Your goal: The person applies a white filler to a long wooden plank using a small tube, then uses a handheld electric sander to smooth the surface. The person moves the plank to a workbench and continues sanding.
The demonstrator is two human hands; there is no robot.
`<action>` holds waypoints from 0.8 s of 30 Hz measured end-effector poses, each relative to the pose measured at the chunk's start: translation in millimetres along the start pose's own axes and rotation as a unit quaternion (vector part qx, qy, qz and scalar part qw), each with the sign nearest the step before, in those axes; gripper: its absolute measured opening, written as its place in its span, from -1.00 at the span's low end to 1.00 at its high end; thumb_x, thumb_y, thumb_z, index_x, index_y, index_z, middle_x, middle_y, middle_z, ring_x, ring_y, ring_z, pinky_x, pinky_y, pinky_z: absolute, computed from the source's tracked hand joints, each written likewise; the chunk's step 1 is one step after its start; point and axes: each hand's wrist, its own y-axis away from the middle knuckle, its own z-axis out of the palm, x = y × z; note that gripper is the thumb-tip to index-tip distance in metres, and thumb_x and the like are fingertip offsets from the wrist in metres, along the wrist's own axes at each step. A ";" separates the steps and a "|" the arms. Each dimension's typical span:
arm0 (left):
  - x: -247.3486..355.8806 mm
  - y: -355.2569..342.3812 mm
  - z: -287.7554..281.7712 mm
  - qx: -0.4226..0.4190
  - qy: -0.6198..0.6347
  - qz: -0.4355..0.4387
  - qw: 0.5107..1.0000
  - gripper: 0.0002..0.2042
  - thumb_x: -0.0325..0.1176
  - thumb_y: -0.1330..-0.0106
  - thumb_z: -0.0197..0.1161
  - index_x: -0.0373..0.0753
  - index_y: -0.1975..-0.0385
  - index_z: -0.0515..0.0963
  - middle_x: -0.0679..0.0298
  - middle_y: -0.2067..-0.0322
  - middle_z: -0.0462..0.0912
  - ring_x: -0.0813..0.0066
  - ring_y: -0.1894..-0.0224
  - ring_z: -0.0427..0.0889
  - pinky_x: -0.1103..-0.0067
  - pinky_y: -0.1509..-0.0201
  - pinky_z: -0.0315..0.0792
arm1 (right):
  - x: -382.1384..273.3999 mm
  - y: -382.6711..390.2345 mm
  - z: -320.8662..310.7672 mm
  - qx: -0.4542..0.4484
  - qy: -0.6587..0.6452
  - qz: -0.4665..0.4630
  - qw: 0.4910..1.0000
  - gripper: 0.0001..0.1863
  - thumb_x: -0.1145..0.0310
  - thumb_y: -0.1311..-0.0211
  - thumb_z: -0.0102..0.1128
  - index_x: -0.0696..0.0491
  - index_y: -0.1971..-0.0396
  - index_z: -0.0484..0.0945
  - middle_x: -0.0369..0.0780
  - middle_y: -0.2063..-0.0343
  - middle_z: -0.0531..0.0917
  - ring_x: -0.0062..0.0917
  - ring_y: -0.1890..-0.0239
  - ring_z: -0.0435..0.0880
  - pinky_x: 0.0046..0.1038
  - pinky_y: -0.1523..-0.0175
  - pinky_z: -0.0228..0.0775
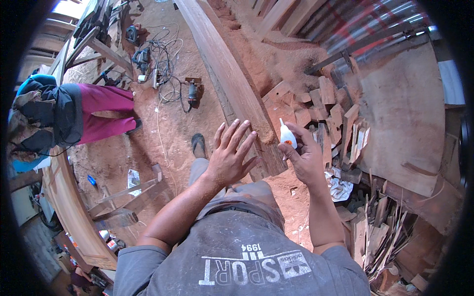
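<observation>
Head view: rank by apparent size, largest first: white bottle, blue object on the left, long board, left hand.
1. Long board
2. Left hand
3. White bottle
4. Blue object

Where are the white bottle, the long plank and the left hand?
White bottle (286,133), head view: on its body.
Long plank (231,64), head view: on its top face.
Left hand (228,159), head view: on its back.

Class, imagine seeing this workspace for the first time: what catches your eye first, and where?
A white bottle, held in the right hand near the centre, stands out first. Left of it, the open left hand overlaps a long wooden plank running to the top edge. Toward the left side, magenta trousers on another person are vivid against the reddish ground.
</observation>
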 end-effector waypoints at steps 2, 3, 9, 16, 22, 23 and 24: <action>-1.1 1.2 1.9 -0.002 0.000 0.001 1.000 -0.26 0.15 -0.41 0.41 -0.05 -0.50 0.38 0.00 -0.57 0.24 -0.07 -0.64 0.16 -0.07 -0.70 -0.11 | 4.1 3.0 2.8 0.021 -0.053 0.006 0.998 -0.56 0.34 -0.41 0.52 0.09 -0.21 0.64 -0.25 0.01 0.73 -0.60 0.09 0.70 -0.50 0.00 0.59; -2.6 2.6 4.3 -0.002 0.001 0.002 1.000 -0.25 0.16 -0.41 0.40 -0.01 -0.52 0.38 0.00 -0.58 0.23 -0.07 -0.64 0.16 -0.07 -0.70 -0.11 | 7.0 3.8 2.9 0.025 -0.057 0.005 0.998 -0.56 0.34 -0.41 0.52 0.09 -0.22 0.64 -0.25 0.00 0.73 -0.59 0.08 0.70 -0.51 0.01 0.59; 6.0 -1.0 -3.6 -0.011 -0.024 0.019 0.999 -0.22 0.18 -0.34 0.45 0.22 -0.55 0.35 -0.09 -0.58 0.14 -0.16 -0.64 0.12 -0.09 -0.68 -0.04 | 17.5 3.4 1.2 0.043 -0.009 -0.008 0.999 -0.56 0.35 -0.43 0.50 0.10 -0.23 0.64 -0.26 -0.01 0.73 -0.59 0.01 0.70 -0.51 -0.05 0.56; 9.9 -1.6 -6.5 -0.035 -0.021 0.011 0.999 -0.28 0.32 -0.40 0.31 0.36 -0.55 0.38 -0.12 -0.60 0.11 -0.16 -0.65 0.07 -0.07 -0.70 -0.13 | 22.4 3.5 6.8 0.069 -0.099 -0.002 0.993 -0.61 0.44 -0.44 0.47 0.13 -0.20 0.65 -0.23 -0.01 0.75 -0.56 -0.05 0.72 -0.49 -0.18 0.57; 5.1 -0.1 -8.9 -0.038 -0.005 0.017 0.999 -0.26 0.29 -0.35 0.37 0.33 -0.54 0.39 -0.14 -0.60 0.08 -0.19 -0.64 0.10 -0.05 -0.69 -0.06 | 16.5 7.8 17.4 0.092 -0.032 -0.025 0.995 -0.65 0.48 -0.42 0.48 0.14 -0.15 0.67 -0.20 0.02 0.77 -0.51 -0.03 0.77 -0.45 -0.16 0.65; 4.6 0.0 -8.7 -0.042 -0.007 0.017 0.999 -0.26 0.29 -0.35 0.37 0.33 -0.54 0.39 -0.14 -0.60 0.08 -0.19 -0.65 0.10 -0.06 -0.70 -0.06 | 16.2 7.7 18.7 0.091 -0.004 -0.043 0.995 -0.65 0.48 -0.42 0.48 0.14 -0.14 0.67 -0.19 0.03 0.78 -0.51 -0.03 0.78 -0.44 -0.15 0.65; 4.2 0.2 -8.5 -0.046 -0.008 0.018 0.999 -0.25 0.29 -0.35 0.37 0.33 -0.54 0.38 -0.14 -0.60 0.08 -0.19 -0.65 0.10 -0.06 -0.70 -0.06 | 15.8 7.4 19.8 0.090 0.025 -0.062 0.994 -0.66 0.47 -0.42 0.48 0.14 -0.13 0.68 -0.18 0.03 0.79 -0.50 -0.03 0.79 -0.43 -0.15 0.66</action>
